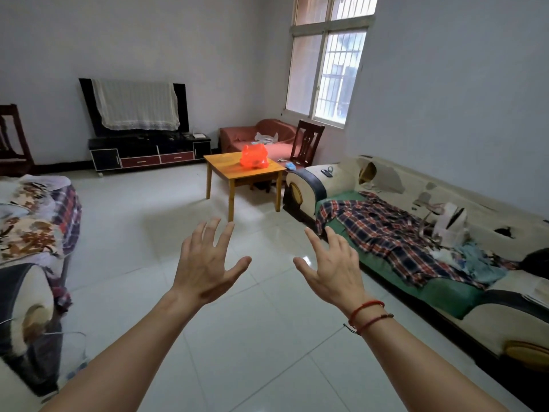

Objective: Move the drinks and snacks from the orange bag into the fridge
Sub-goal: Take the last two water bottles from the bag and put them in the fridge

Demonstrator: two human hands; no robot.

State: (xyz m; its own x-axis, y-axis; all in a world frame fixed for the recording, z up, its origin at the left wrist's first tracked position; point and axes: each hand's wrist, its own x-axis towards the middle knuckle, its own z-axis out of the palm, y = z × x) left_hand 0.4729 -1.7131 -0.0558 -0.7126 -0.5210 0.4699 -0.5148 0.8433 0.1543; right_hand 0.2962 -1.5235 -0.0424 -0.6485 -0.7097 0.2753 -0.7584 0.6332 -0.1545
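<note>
orange bag [254, 157] sits on table [225, 169], well beyond spread fingers [212, 230].

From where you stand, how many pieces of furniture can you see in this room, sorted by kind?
Sofas: 3
Wooden chairs: 2
Table: 1
TV cabinet: 1
Total: 7
</note>
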